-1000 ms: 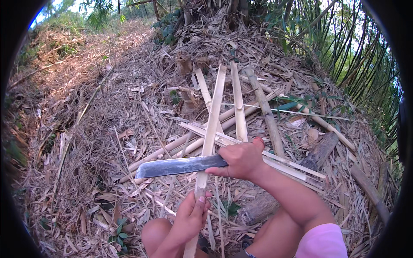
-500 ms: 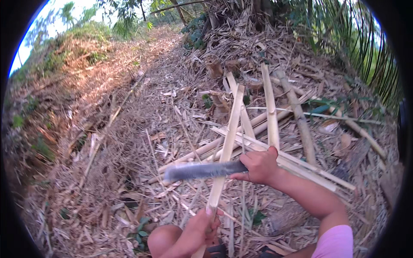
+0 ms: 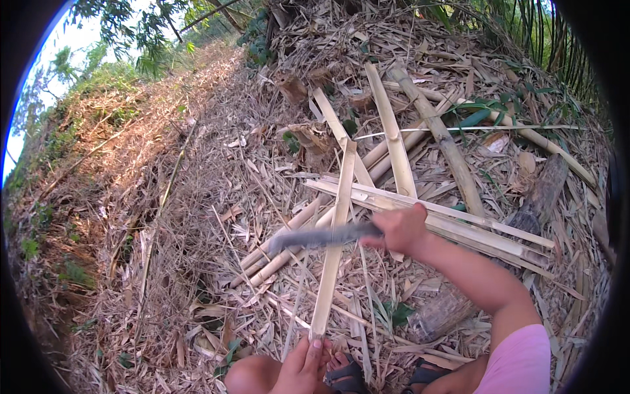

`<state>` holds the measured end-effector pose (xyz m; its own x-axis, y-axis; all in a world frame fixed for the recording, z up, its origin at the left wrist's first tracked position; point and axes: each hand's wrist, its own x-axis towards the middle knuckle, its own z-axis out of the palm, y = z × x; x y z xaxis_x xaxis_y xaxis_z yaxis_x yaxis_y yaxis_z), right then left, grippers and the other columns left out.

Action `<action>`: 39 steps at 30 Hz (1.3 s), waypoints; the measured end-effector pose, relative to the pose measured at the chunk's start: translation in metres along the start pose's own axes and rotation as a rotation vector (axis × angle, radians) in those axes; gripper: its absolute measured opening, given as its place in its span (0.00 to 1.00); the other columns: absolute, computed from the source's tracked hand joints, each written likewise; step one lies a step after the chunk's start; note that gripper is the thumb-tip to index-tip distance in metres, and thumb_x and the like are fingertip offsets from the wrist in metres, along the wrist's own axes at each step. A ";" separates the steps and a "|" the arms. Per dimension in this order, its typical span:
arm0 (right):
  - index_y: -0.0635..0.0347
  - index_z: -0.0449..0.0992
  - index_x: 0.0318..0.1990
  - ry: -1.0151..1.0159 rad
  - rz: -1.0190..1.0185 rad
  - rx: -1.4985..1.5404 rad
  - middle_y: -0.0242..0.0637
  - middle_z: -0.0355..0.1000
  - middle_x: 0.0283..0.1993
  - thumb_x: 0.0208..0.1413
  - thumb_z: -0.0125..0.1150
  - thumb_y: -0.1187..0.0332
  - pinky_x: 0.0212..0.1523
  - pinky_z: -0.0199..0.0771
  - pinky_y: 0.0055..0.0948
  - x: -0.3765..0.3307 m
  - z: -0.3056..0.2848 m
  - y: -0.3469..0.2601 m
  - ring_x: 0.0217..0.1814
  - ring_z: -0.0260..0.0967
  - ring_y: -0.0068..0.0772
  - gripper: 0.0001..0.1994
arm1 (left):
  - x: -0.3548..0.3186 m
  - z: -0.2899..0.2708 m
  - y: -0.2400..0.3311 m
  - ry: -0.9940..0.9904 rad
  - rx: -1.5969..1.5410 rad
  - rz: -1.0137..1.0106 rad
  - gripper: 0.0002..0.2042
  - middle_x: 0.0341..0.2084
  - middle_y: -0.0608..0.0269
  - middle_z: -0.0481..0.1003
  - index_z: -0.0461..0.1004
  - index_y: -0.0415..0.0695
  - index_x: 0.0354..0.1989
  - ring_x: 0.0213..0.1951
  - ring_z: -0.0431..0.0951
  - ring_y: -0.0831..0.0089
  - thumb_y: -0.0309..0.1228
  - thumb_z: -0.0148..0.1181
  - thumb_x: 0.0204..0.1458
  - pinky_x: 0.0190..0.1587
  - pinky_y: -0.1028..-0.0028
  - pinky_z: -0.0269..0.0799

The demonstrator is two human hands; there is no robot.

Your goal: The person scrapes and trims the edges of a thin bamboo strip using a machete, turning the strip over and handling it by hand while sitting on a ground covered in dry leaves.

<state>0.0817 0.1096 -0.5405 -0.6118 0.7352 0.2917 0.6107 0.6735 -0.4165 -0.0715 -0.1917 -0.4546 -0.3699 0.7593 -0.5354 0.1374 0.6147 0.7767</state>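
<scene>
Head view | left hand (image 3: 303, 368) grips near end of strip (image 3: 336, 236), which runs away from the person | right hand (image 3: 400, 230) clenched on knife (image 3: 325, 236), blade across strip at mid-length

Outdoor slope in daylight. The ground (image 3: 164, 217) is covered with dry leaf litter and straw (sunlit at upper left, shaded elsewhere). Split bamboo poles (image 3: 446, 148) lie scattered at centre right; green foliage (image 3: 141, 29) and standing bamboo stems (image 3: 558, 39) border the top.
</scene>
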 end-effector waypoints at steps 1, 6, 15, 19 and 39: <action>0.56 0.75 0.27 0.000 0.152 -0.004 0.45 0.76 0.26 0.56 0.45 0.28 0.27 0.74 0.49 0.009 -0.001 0.015 0.29 0.78 0.51 0.36 | -0.002 0.004 -0.001 -0.011 0.040 0.029 0.13 0.23 0.74 0.64 0.68 0.47 0.38 0.22 0.60 0.86 0.40 0.42 0.71 0.21 0.83 0.55; 0.60 0.73 0.24 0.041 0.368 0.052 0.47 0.74 0.23 0.59 0.50 0.35 0.28 0.73 0.50 0.008 0.002 0.071 0.28 0.75 0.55 0.33 | -0.014 0.020 -0.002 -0.033 0.072 0.212 0.15 0.21 0.74 0.66 0.71 0.44 0.40 0.22 0.61 0.84 0.40 0.42 0.71 0.24 0.80 0.57; 0.46 0.67 0.18 0.154 -0.315 -0.061 0.27 0.64 0.14 0.47 0.56 0.27 0.23 0.54 0.40 -0.037 0.006 -0.020 0.15 0.66 0.31 0.31 | -0.018 0.010 -0.015 0.071 0.117 0.129 0.15 0.19 0.74 0.65 0.70 0.44 0.36 0.21 0.62 0.83 0.41 0.43 0.70 0.23 0.78 0.58; 0.51 0.71 0.20 0.193 -0.402 -0.135 0.31 0.68 0.17 0.50 0.54 0.27 0.25 0.58 0.46 -0.008 0.005 0.021 0.18 0.70 0.37 0.33 | -0.028 0.011 -0.002 0.082 0.153 0.198 0.17 0.19 0.74 0.65 0.70 0.44 0.35 0.21 0.62 0.83 0.42 0.43 0.70 0.23 0.78 0.57; 0.53 0.80 0.29 -0.128 0.091 -0.081 0.40 0.78 0.26 0.55 0.45 0.26 0.33 0.76 0.53 0.004 0.017 0.070 0.30 0.78 0.50 0.36 | -0.024 0.014 -0.005 -0.052 0.037 0.062 0.14 0.22 0.75 0.66 0.71 0.44 0.38 0.25 0.63 0.84 0.39 0.43 0.71 0.27 0.80 0.60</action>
<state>0.1134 0.1583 -0.5835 -0.6076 0.7814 0.1420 0.7022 0.6121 -0.3638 -0.0508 -0.2102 -0.4504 -0.3118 0.8054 -0.5041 0.1925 0.5731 0.7965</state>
